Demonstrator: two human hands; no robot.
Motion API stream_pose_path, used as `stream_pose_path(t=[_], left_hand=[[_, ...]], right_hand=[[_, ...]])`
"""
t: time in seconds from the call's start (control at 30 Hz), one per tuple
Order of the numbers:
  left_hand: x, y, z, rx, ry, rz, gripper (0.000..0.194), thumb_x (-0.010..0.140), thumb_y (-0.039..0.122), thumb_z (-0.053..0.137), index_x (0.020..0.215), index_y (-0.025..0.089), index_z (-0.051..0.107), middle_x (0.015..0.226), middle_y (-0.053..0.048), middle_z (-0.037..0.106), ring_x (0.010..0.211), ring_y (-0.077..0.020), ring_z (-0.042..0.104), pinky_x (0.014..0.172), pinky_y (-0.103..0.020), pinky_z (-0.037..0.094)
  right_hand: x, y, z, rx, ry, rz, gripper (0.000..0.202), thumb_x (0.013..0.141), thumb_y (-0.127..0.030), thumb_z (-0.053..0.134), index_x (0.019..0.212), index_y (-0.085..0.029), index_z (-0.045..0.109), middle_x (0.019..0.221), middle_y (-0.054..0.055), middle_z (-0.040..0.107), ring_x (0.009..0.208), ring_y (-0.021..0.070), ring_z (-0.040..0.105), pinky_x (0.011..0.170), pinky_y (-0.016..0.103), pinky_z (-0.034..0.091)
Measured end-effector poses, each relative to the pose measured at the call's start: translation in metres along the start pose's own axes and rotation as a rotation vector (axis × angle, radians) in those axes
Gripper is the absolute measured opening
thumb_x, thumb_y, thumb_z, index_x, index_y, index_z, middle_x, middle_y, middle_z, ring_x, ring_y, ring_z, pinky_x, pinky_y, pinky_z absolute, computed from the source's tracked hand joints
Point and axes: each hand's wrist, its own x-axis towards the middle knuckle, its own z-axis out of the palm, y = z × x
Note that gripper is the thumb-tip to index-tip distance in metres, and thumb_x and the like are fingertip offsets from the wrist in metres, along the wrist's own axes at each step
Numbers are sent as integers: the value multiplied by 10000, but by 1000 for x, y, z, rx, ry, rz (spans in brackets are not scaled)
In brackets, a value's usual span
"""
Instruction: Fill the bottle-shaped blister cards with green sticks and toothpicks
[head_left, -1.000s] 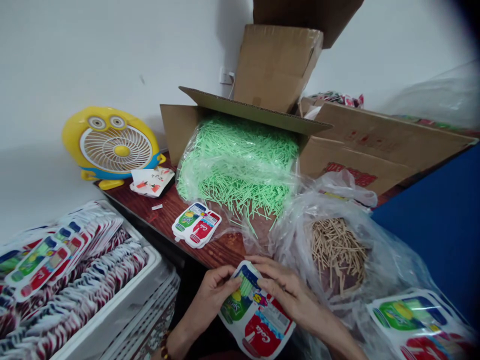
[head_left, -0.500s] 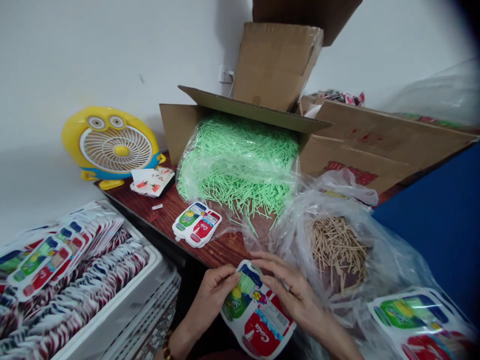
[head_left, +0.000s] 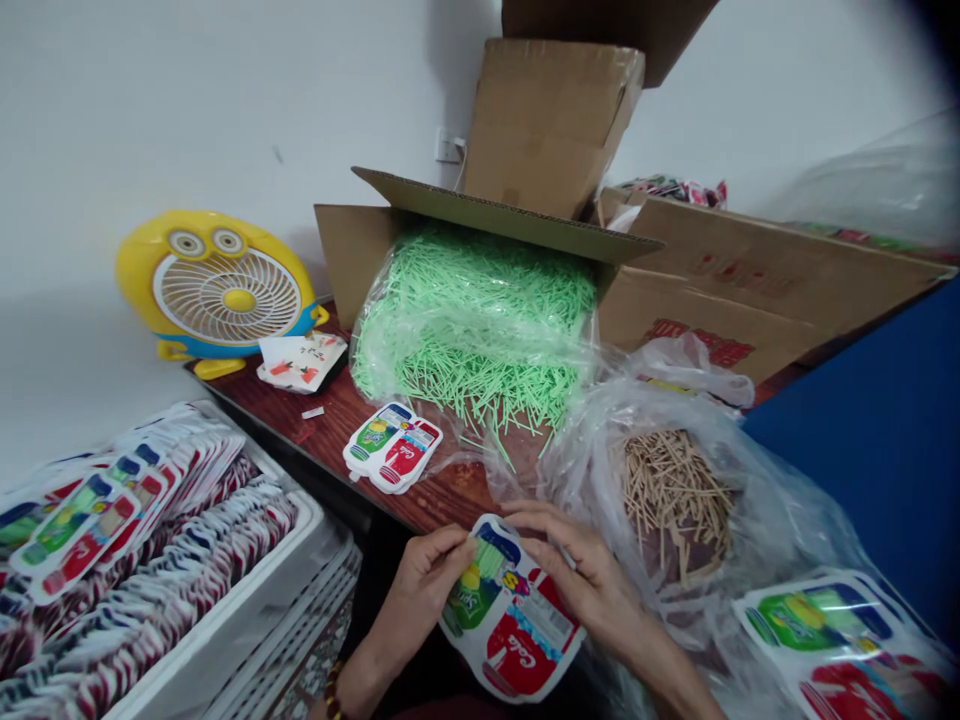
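Between my hands is a bottle-shaped packet (head_left: 517,625) printed with a green Sprite bottle and a red Cola bottle; pale green sticks show in its green half. My left hand (head_left: 427,585) pinches its upper left edge between thumb and fingers. On the other side, my right hand (head_left: 574,570) grips the upper right edge, fingers bent over it. Beyond them, a small stack of like packets (head_left: 394,447) lies on the dark wooden table (head_left: 450,500). Green sticks (head_left: 480,320) spill from a clear bag in an open carton. Brown sticks (head_left: 675,500) lie in another clear bag at right.
White crates (head_left: 300,570) at left hold rows of packets. A yellow fan (head_left: 236,295) and a small card box (head_left: 304,362) stand at the table's back left. Cartons (head_left: 551,120) rise behind. More packets (head_left: 847,640) lie at lower right beside a blue panel (head_left: 862,430).
The packet has tilted slightly, its lower end a little higher, with both hands still on it. The whole view has shifted very slightly.
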Motion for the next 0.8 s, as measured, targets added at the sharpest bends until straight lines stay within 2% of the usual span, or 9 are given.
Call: stream_pose_path(t=[0.07,0.23,0.43,0.57,0.73,0.8], left_hand=[[0,0,1,4,-8,-1,324,842,398,591,637,150,558,622,44,403,575,-102,344,518,-197,318],[-1,1,1,12,-29,17,296,862,374,576,682,139,587,656,35,425,609,-106,369,541,-198,330],[-1,-1,-1,14,-7,-10,291,860,379,582,694,139,572,645,38,426,597,-100,365,532,-194,330],[1,-5,-1,62,27,13,280,853,366,597,694,136,595,656,34,450,617,-102,386,546,-186,342],[1,-7,0,24,-10,-36,298,851,382,597,705,123,619,624,34,465,584,-95,393,522,-185,331],[1,-6,0,2,-24,-45,301,850,386,597,721,117,636,623,32,476,580,-94,398,525,-186,337]], right_hand=[[0,0,0,1,-17,2,273,921,-231,502,1132,-277,668,1225,51,628,1140,210,565,996,368,427],[5,-1,1,-17,-172,1,273,915,-245,522,1141,-293,667,1166,38,660,1077,208,594,944,356,461],[9,-1,-6,-78,-98,-25,223,919,-250,513,1020,-263,712,1099,39,671,1023,203,610,915,340,471],[10,-2,-8,-136,-205,-12,208,917,-258,519,902,-227,724,942,37,686,880,179,633,814,300,499],[12,8,-8,-14,-152,0,204,928,-268,518,1042,-218,680,1105,49,656,1057,169,587,938,293,440],[12,13,-5,51,-184,10,208,930,-280,518,1043,-222,682,1115,43,654,1061,164,586,935,285,442]])
